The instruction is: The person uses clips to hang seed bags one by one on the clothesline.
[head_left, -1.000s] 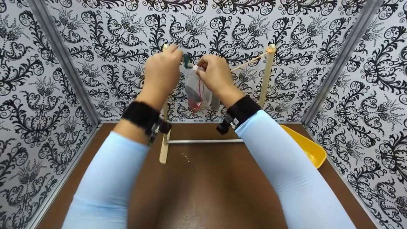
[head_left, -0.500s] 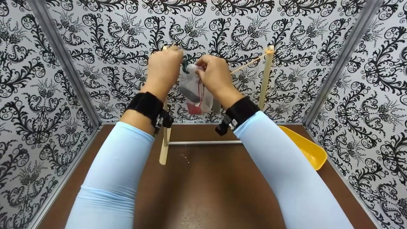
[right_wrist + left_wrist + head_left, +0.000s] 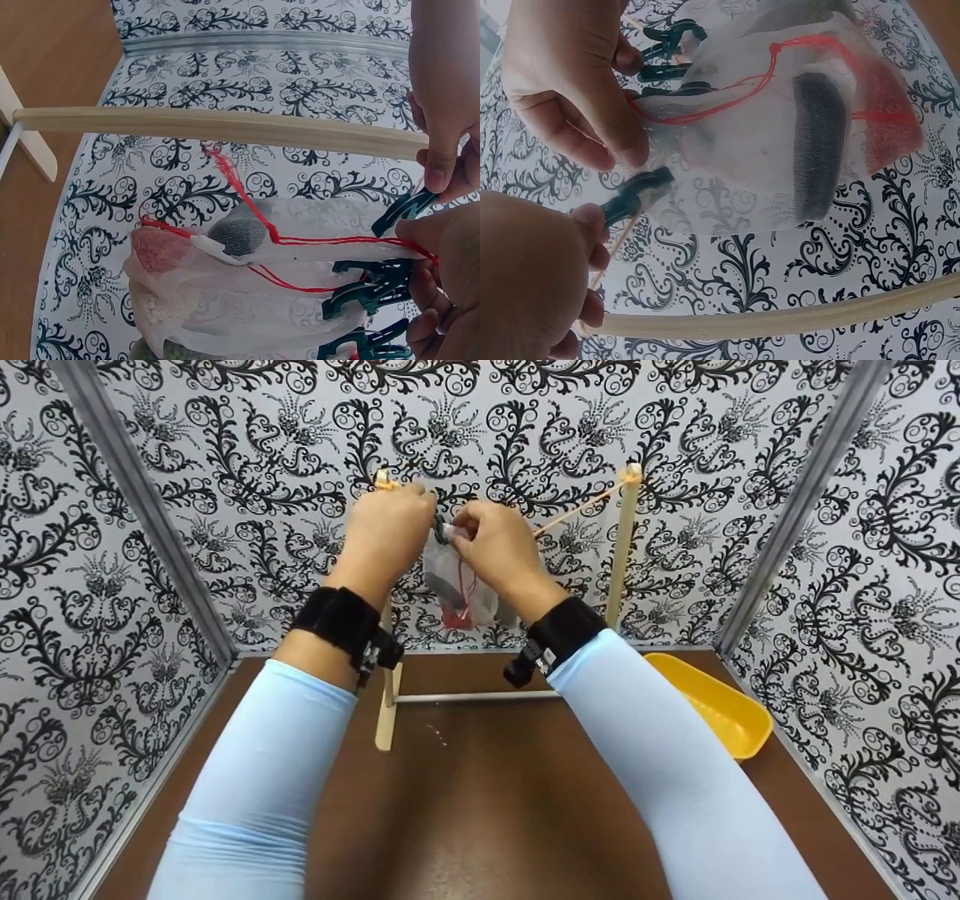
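Observation:
At the left end of an orange cord (image 3: 577, 512), my left hand (image 3: 390, 529) pinches a dark green clothespin (image 3: 634, 196). The clothespin's jaws sit at the upper corner of a white mesh drawstring bag (image 3: 735, 169). My right hand (image 3: 499, 540) pinches the bag's top edge, thumb against fingers, close beside the left hand. Dark grey, red and pale things show through the mesh, and a red drawstring (image 3: 322, 241) runs along it. Several more green clothespins (image 3: 367, 289) grip mesh near the right hand's fingers in the right wrist view.
A wooden post (image 3: 622, 547) stands at each end of the cord, with a white rod (image 3: 480, 697) low between them. A yellow tray (image 3: 720, 712) lies at the right on the brown table (image 3: 480, 810). Patterned walls (image 3: 562, 420) enclose the space.
My right hand has moved slightly left and down, bringing the bag's top edge closer to the clothespin in my left hand. The hanging bag has swung a little left.

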The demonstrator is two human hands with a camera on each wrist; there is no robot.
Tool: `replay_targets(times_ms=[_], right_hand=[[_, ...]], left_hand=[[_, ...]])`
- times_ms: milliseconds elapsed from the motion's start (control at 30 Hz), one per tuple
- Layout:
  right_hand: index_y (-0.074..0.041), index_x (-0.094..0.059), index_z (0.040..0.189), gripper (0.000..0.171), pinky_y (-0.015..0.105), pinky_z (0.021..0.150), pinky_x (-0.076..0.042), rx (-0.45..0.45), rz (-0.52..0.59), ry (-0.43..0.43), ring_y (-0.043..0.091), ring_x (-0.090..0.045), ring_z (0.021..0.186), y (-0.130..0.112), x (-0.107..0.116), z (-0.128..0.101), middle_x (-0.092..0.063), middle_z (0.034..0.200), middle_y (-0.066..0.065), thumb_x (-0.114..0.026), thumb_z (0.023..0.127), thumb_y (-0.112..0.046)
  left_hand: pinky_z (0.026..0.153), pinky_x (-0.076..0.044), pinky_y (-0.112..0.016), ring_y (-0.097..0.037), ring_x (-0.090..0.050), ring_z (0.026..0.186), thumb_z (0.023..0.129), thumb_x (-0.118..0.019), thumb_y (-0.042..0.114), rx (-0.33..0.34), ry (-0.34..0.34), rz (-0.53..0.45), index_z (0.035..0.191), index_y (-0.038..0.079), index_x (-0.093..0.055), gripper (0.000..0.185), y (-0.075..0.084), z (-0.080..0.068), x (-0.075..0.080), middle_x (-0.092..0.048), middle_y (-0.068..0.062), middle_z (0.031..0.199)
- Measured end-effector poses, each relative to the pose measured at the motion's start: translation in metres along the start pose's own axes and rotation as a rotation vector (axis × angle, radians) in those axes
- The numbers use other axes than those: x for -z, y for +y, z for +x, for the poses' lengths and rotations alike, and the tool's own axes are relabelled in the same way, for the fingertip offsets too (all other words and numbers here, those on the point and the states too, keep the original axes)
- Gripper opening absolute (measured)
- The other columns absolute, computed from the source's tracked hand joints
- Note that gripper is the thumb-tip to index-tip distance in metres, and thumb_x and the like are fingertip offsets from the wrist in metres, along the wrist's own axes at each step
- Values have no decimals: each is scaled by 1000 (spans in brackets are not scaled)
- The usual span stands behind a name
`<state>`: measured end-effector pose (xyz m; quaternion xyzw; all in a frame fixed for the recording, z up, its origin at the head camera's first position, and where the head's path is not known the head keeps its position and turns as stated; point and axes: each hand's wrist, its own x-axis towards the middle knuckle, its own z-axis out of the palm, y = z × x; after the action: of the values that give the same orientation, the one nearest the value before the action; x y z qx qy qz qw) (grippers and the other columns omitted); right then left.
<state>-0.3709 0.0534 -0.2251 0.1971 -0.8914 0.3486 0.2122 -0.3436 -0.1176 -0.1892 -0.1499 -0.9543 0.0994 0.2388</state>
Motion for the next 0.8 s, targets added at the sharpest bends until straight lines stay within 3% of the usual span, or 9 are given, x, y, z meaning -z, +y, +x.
replay_targets(times_ms=[200, 333, 500, 700, 800], right_hand=[[-18, -76, 114, 18, 24, 83, -58, 32, 13, -6, 10, -69, 93, 2, 3, -6, -77, 106, -4, -76, 98, -25], [-15, -75, 116, 22, 23, 83, -59, 91, 45, 34, 10, -68, 93, 9, 3, -13, -76, 109, -3, -75, 99, -29], [-13, -76, 114, 19, 24, 82, -59, 158, 207, 143, 12, -66, 93, 29, 6, -28, -73, 108, -2, -76, 98, -23], [-9, -75, 111, 17, 26, 80, -62, 159, 349, 260, 15, -67, 92, 54, 18, -51, -73, 106, 0, -73, 99, -21], [-13, -76, 111, 19, 30, 85, -63, 116, 378, 256, 15, -69, 96, 62, 30, -65, -74, 107, -1, -76, 98, -27]], left_hand=[[79, -65, -48, -32, -69, 99, 109, -57, 27, -10, -56, -20, 131, 8, -63, 29, 2, -4, 6, -66, -10, 130], [77, -64, -48, -30, -68, 96, 109, -55, 38, 19, -29, -86, 137, 12, -61, 39, 5, -6, 2, -68, -9, 125], [76, -63, -45, -30, -69, 97, 105, -59, 46, 58, 117, -214, 151, 16, -53, 55, 12, -18, -14, -67, -11, 132], [74, -60, -40, -29, -62, 104, 103, -67, 39, 69, 367, -377, 139, 14, -65, 44, 16, -50, -45, -68, -10, 118], [67, -58, -39, -28, -57, 104, 102, -68, 37, 111, 396, -416, 141, 17, -65, 44, 20, -72, -59, -64, -9, 117]])
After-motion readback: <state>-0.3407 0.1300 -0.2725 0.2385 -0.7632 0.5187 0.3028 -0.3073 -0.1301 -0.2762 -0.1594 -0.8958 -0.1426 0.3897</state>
